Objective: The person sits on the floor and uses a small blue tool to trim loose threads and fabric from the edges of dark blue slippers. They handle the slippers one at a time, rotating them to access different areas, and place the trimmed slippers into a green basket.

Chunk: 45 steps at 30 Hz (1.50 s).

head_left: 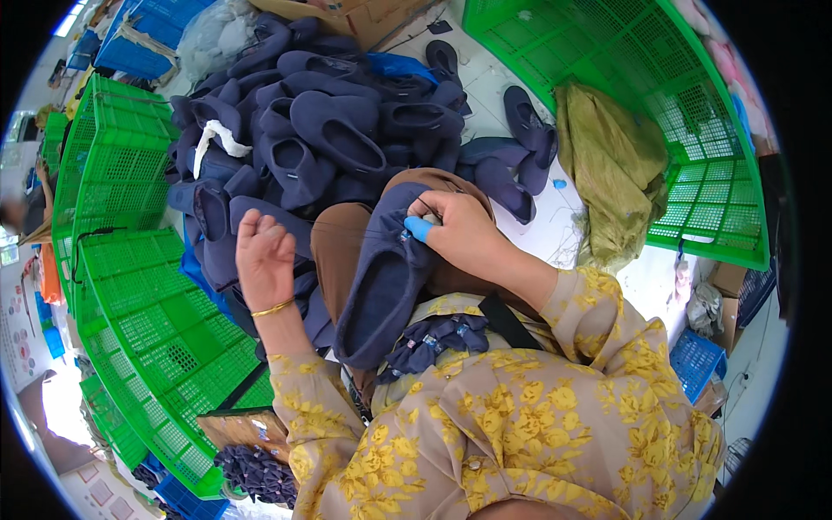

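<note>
A dark navy slip-on shoe [381,282] lies across my lap, its opening toward me and its toe pointing away. My right hand [459,230] is closed on the toe end, with a blue cover [418,228] on one digit. A bit of gathered dark fabric with a small shiny piece sits by those fingertips. Raised to the left of the shoe, my left hand [264,260] has curled fingers. A thin dark thread [347,228] runs taut between the shoe's toe and the left fingers. Small dark fabric bows [438,342] lie in a pile on my lap.
A large heap of navy shoes [338,130] lies ahead, with a white strip [217,143] on it. Green plastic crates [165,338] stand at left, and another green crate [624,69] at far right. An olive sack [607,165] lies beside it. More bows [256,475] sit at lower left.
</note>
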Each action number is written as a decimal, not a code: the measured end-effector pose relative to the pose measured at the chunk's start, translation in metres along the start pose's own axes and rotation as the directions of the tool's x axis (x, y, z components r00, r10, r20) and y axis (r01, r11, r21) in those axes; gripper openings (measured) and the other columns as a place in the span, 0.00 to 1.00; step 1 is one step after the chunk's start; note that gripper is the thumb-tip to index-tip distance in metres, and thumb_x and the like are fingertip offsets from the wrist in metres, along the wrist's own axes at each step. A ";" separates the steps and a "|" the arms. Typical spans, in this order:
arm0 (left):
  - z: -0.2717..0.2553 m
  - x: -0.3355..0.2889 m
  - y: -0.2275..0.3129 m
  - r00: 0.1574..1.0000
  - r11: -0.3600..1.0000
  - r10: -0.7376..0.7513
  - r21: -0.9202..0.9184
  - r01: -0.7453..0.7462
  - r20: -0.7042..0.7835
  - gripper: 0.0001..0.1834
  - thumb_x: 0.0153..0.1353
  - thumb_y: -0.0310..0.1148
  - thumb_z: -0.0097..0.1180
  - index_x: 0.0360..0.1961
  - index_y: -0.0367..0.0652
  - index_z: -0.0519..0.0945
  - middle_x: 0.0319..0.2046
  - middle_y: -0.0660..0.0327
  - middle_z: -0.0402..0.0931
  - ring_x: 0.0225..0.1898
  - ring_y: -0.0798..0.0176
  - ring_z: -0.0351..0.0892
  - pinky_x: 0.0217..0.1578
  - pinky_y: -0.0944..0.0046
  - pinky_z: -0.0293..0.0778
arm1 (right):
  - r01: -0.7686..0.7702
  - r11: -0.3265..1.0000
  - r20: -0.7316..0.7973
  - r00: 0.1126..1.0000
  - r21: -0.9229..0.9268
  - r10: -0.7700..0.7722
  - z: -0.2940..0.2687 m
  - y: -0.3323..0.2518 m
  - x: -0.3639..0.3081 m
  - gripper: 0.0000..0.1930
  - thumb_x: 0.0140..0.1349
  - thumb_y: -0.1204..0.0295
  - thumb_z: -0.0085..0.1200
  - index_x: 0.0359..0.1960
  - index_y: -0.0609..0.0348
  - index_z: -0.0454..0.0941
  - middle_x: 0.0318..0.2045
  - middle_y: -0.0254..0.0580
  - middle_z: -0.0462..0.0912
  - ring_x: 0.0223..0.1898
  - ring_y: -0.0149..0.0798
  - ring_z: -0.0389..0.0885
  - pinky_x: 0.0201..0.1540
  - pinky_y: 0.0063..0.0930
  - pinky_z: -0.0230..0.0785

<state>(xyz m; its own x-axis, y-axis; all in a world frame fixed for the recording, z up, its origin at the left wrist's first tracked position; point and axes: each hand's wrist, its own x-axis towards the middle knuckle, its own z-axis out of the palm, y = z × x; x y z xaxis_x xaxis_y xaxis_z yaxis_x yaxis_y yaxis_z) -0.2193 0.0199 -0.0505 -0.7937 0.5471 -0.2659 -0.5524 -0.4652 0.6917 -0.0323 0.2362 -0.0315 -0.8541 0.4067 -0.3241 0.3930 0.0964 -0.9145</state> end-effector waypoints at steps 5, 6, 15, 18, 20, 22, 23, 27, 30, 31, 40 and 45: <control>0.001 0.025 -0.031 0.955 0.907 0.116 0.421 0.010 -0.272 0.10 0.57 0.18 0.54 0.38 0.44 0.74 0.18 0.72 0.60 0.14 0.76 0.54 0.17 0.73 0.55 | 0.109 0.967 0.017 0.993 0.229 -0.115 -0.022 0.007 -0.037 0.07 0.67 0.72 0.51 0.42 0.60 0.71 0.26 0.31 0.70 0.22 0.27 0.68 0.28 0.28 0.63; -0.001 0.029 -0.032 0.947 0.910 0.105 0.413 0.031 -0.304 0.09 0.58 0.19 0.54 0.38 0.44 0.74 0.17 0.72 0.59 0.14 0.77 0.53 0.16 0.73 0.54 | 0.057 0.938 0.026 0.997 0.341 -0.070 -0.029 0.011 -0.048 0.06 0.68 0.72 0.50 0.43 0.60 0.71 0.25 0.30 0.69 0.22 0.26 0.66 0.27 0.27 0.62; -0.020 0.049 -0.034 0.942 0.958 -0.083 0.235 0.165 -0.324 0.06 0.62 0.26 0.53 0.40 0.39 0.75 0.15 0.70 0.58 0.14 0.74 0.53 0.16 0.70 0.53 | -0.234 0.547 0.074 0.952 0.804 0.298 -0.066 0.062 -0.102 0.03 0.70 0.73 0.48 0.41 0.57 0.69 0.23 0.29 0.64 0.20 0.23 0.57 0.24 0.19 0.54; 0.008 0.037 -0.031 0.932 0.928 0.042 0.360 0.097 -0.359 0.11 0.61 0.27 0.52 0.45 0.39 0.75 0.31 0.62 0.74 0.25 0.70 0.71 0.25 0.71 0.67 | -0.234 0.551 0.079 0.954 0.801 0.290 -0.067 0.060 -0.107 0.04 0.70 0.73 0.48 0.42 0.57 0.69 0.23 0.29 0.64 0.20 0.23 0.58 0.24 0.19 0.54; 0.015 0.029 -0.023 0.915 0.753 0.234 0.657 0.044 -0.329 0.15 0.61 0.27 0.52 0.50 0.39 0.74 0.45 0.57 0.76 0.36 0.66 0.78 0.34 0.70 0.73 | -0.220 0.543 0.085 0.961 0.810 0.263 -0.067 0.060 -0.109 0.03 0.70 0.73 0.48 0.42 0.57 0.69 0.23 0.29 0.64 0.20 0.23 0.58 0.24 0.19 0.54; 0.023 0.017 -0.013 0.952 0.590 0.218 0.806 0.046 -0.213 0.10 0.63 0.32 0.54 0.41 0.38 0.79 0.36 0.61 0.79 0.34 0.66 0.79 0.36 0.69 0.73 | -0.210 0.535 0.099 0.969 0.819 0.228 -0.065 0.062 -0.109 0.03 0.71 0.72 0.47 0.42 0.57 0.69 0.23 0.28 0.64 0.20 0.23 0.58 0.24 0.18 0.55; 0.030 0.010 -0.008 0.982 0.536 0.093 0.840 0.089 -0.164 0.10 0.64 0.34 0.54 0.37 0.37 0.80 0.32 0.63 0.80 0.33 0.67 0.78 0.36 0.70 0.72 | -0.208 0.537 0.098 0.969 0.818 0.225 -0.065 0.062 -0.109 0.03 0.71 0.72 0.47 0.42 0.56 0.69 0.23 0.28 0.64 0.20 0.23 0.58 0.24 0.18 0.55; 0.069 -0.020 -0.054 0.988 0.378 -0.053 0.918 -0.118 0.148 0.13 0.62 0.34 0.60 0.27 0.34 0.77 0.20 0.59 0.72 0.24 0.70 0.67 0.27 0.66 0.65 | -0.215 0.523 0.093 0.964 0.825 0.250 -0.063 0.064 -0.108 0.03 0.70 0.72 0.48 0.43 0.55 0.70 0.22 0.28 0.64 0.19 0.22 0.58 0.22 0.18 0.53; 0.056 -0.017 -0.072 0.962 0.429 0.107 0.861 -0.274 0.252 0.14 0.63 0.32 0.59 0.24 0.34 0.74 0.22 0.59 0.71 0.26 0.68 0.67 0.30 0.67 0.65 | -0.255 0.476 0.053 0.917 0.842 0.396 -0.079 0.078 -0.115 0.04 0.69 0.72 0.49 0.42 0.54 0.71 0.21 0.28 0.64 0.16 0.21 0.56 0.19 0.18 0.49; 0.055 -0.020 -0.074 0.965 0.450 0.123 0.854 -0.263 0.233 0.14 0.64 0.31 0.58 0.24 0.34 0.73 0.22 0.59 0.70 0.26 0.67 0.67 0.30 0.67 0.65 | -0.259 0.430 0.054 0.900 0.865 0.433 -0.093 0.095 -0.121 0.03 0.68 0.72 0.47 0.42 0.53 0.71 0.20 0.27 0.63 0.16 0.21 0.56 0.18 0.19 0.49; 0.077 -0.036 -0.083 0.946 0.297 0.145 0.900 -0.321 0.289 0.13 0.64 0.30 0.57 0.25 0.34 0.72 0.23 0.56 0.69 0.26 0.59 0.69 0.31 0.64 0.66 | -0.031 0.184 -0.174 0.210 0.982 0.962 -0.354 0.349 -0.310 0.13 0.69 0.68 0.46 0.23 0.47 0.65 0.09 0.23 0.52 0.08 0.23 0.47 0.10 0.19 0.41; 0.076 -0.035 -0.079 0.986 0.418 0.080 0.893 -0.167 0.147 0.15 0.68 0.35 0.54 0.27 0.34 0.74 0.24 0.62 0.68 0.26 0.68 0.67 0.30 0.68 0.65 | -0.145 0.659 -0.562 0.409 0.738 0.719 -0.280 0.251 -0.191 0.05 0.67 0.67 0.49 0.32 0.45 0.68 0.14 0.21 0.56 0.11 0.22 0.50 0.13 0.17 0.45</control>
<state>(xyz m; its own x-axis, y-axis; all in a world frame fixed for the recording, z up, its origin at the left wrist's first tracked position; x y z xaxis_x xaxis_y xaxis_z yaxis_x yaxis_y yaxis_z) -0.1290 0.0903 -0.0450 -0.7893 0.6045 -0.1077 0.1294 0.3352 0.9332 0.3250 0.4373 -0.1316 0.1249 0.7462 -0.6539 0.1318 -0.6657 -0.7345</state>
